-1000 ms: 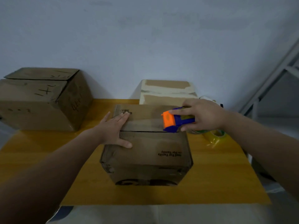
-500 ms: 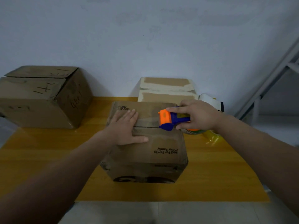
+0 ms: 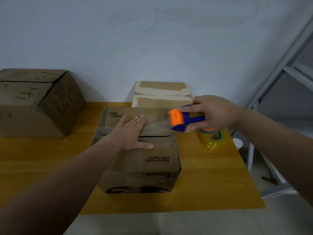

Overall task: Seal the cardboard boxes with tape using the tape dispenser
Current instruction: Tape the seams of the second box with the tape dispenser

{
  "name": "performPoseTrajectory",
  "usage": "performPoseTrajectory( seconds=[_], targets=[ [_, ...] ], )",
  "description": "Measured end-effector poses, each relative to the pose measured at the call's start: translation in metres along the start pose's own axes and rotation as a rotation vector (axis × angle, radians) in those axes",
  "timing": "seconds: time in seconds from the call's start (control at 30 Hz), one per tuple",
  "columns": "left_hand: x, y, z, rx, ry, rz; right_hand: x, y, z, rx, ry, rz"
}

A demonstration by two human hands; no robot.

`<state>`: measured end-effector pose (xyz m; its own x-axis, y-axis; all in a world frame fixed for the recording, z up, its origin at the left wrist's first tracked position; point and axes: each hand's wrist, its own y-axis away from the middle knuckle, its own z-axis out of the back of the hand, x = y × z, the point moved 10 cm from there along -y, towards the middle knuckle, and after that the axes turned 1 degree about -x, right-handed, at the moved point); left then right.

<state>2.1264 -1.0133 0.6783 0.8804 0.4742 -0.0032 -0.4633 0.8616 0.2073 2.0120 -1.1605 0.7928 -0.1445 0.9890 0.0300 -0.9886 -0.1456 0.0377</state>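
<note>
Tape dispenser (image 3: 187,119) in right hand's (image 3: 215,112) grip, long axis sideways, orange nose leftward toward box (image 3: 152,164); left hand (image 3: 130,133) flat atop.

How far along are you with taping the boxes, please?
Done: the back box already carries pale strips, seemingly tape. In hand: the left hand presses flat on the middle box while the right hand grips the tape dispenser at its right top edge; the seam there looks unsealed. Left: finishing that seam, and the big left box, which shows no tape I can see.
</note>
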Motion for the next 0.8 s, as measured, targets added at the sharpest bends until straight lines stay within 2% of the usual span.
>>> performPoseTrajectory(
  seconds=[0.1,0.27,0.37,0.47,0.6,0.8],
  targets=[
    [0.002,0.001,-0.002,0.015,-0.006,0.008,-0.031,0.037,-0.009,-0.017,-0.007,-0.106],
    [0.004,0.006,-0.001,0.014,0.002,0.039,-0.033,0.031,-0.026,-0.036,0.099,-0.105],
    [-0.001,0.011,0.006,-0.058,0.01,0.084,-0.038,0.03,-0.032,-0.053,0.112,-0.113],
    [-0.037,0.004,0.018,-0.155,0.04,0.075,-0.039,0.03,-0.035,-0.077,0.088,-0.108],
    [-0.094,-0.025,0.01,-0.102,0.123,0.087,-0.04,0.034,-0.027,-0.109,0.023,-0.108],
    [-0.094,-0.034,0.009,-0.147,0.157,0.156,-0.037,0.037,-0.029,-0.104,0.041,-0.096]
  ],
)
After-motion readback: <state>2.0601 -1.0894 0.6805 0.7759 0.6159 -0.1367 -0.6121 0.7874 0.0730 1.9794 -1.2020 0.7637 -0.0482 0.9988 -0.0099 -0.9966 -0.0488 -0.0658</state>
